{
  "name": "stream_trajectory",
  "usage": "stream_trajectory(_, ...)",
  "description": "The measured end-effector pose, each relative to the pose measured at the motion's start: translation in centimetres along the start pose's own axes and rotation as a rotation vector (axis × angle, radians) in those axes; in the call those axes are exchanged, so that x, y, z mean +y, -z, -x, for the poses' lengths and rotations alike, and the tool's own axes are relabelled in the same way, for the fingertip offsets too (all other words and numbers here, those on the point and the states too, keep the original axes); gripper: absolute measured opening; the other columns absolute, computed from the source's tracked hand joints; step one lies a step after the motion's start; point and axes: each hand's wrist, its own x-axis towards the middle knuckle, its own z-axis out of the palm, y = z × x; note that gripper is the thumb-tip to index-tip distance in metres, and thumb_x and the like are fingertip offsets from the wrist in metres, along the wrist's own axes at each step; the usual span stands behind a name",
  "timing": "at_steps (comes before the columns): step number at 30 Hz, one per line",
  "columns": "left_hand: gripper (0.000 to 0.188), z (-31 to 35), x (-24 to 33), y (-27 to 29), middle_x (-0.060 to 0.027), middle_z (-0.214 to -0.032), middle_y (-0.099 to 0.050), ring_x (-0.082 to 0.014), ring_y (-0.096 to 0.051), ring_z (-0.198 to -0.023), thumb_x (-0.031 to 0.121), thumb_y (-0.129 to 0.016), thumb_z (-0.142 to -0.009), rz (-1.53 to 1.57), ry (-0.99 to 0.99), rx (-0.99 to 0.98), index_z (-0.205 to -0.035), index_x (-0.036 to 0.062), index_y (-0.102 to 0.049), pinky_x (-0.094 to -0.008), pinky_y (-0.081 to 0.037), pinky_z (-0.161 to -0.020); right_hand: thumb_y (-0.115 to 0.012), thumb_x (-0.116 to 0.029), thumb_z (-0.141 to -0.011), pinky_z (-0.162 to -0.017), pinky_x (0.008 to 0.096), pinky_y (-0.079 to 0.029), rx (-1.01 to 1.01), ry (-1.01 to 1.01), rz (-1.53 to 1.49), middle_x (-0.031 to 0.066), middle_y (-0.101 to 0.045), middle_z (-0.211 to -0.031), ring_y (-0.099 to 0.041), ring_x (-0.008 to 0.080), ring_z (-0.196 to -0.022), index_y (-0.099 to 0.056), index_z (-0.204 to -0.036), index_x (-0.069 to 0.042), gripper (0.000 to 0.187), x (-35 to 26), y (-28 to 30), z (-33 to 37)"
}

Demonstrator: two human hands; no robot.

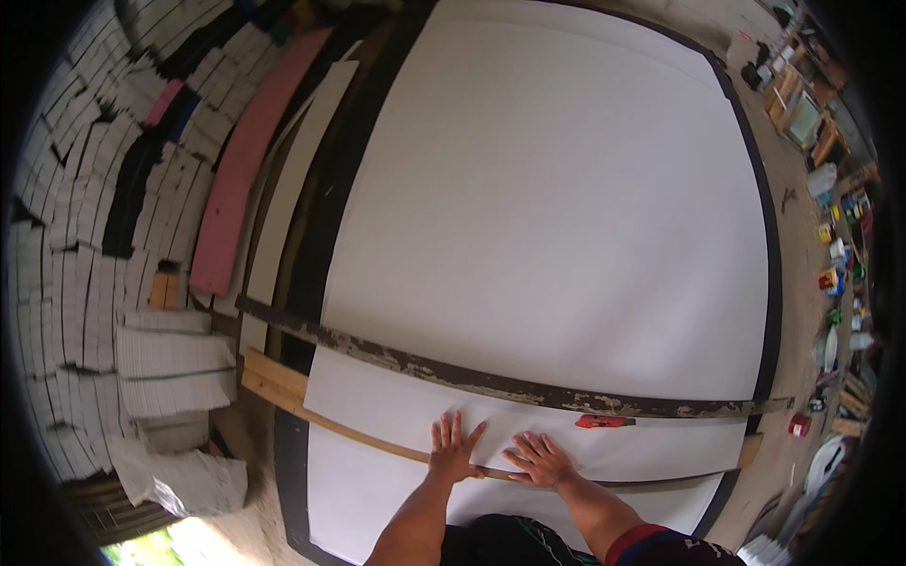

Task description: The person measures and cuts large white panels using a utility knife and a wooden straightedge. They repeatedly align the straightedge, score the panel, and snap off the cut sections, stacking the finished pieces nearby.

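My left hand lies flat with fingers spread on a white sheet strip. To its right my right hand rests on the same strip, fingers also apart. Neither holds anything. Under the heels of both hands runs the near edge of a wooden board; its wood shows past both ends of the strip. A long dark bar with worn, flaking paint lies crosswise beyond my fingertips. Against its near side sits a red utility knife, right of my right hand. Past the bar spreads a large white sheet.
The sheets lie on a black-edged table. At left are a pink board, a narrow white board, and tall stacks of white slabs. A tied white bundle stands nearer. Cans and scrap wood line the right side.
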Motion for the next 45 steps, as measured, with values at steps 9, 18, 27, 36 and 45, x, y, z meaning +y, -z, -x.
stream_trajectory(9, 0.138, -0.3, -0.5, -0.6, -0.0307, -0.177, 0.008, -0.0582, 0.011, -0.161, 0.079, -0.085, -0.064, 0.014, -0.014, -0.039, -0.173, 0.0407, -0.01, -0.0726, 0.001, -0.127, -0.051, -0.074, -0.099, -0.131, 0.0544, -0.018, 0.097, -0.02, 0.061, 0.0042, -0.048, -0.166, -0.04, 0.0288, -0.155, -0.052, -0.158, -0.039, 0.069, -0.2, -0.4, -0.1)
stream_trajectory(18, 0.146, -0.3, -1.0, -1.4, -0.0349, -0.175, 0.01, -0.0615, 0.015, -0.158, 0.083, -0.085, -0.06, -0.03, -0.071, 0.093, -0.175, 0.0327, -0.01, -0.0759, -0.001, -0.125, -0.054, -0.07, -0.099, -0.129, 0.0533, -0.023, 0.077, -0.049, -0.007, 0.0047, -0.042, -0.17, -0.038, 0.0285, -0.156, -0.047, -0.161, -0.037, 0.071, -0.4, 0.0, 0.0)
stream_trajectory(27, 0.123, -0.5, -1.3, -3.1, -0.0297, -0.178, -0.001, -0.0555, 0.003, -0.163, 0.081, -0.072, -0.08, -0.147, -0.098, 0.363, -0.174, 0.0286, -0.014, -0.071, -0.006, -0.128, -0.068, -0.074, -0.088, -0.115, 0.0665, -0.039, 0.224, -0.354, 0.065, 0.014, -0.049, -0.162, -0.048, 0.0377, -0.148, -0.057, -0.155, -0.03, 0.08, -1.1, 0.7, 5.7)
stream_trajectory(36, 0.085, 1.7, 1.1, -3.1, -0.0233, -0.175, -0.026, -0.0507, -0.03, -0.158, 0.04, -0.066, -0.104, -0.328, 0.022, 0.463, -0.173, 0.0259, -0.019, -0.0644, -0.038, -0.121, -0.065, -0.018, -0.097, -0.12, 0.0587, -0.041, 0.237, -0.825, 0.12, 0.0236, -0.052, -0.158, -0.046, 0.0443, -0.149, -0.051, -0.159, -0.026, 0.064, 2.8, 3.9, 20.5)
stream_trajectory(45, 0.075, 10.3, 4.8, -11.1, -0.0157, -0.179, -0.02, -0.0473, -0.023, -0.162, 0.017, -0.054, -0.107, -0.151, 0.215, 0.438, -0.172, 0.0326, -0.019, -0.0712, -0.036, -0.119, -0.053, -0.012, -0.1, -0.12, 0.062, -0.039, 0.213, -0.888, 0.1, 0.0264, -0.047, -0.161, -0.045, 0.0474, -0.15, -0.049, -0.161, -0.026, 0.063, -6.5, 0.5, 25.8)
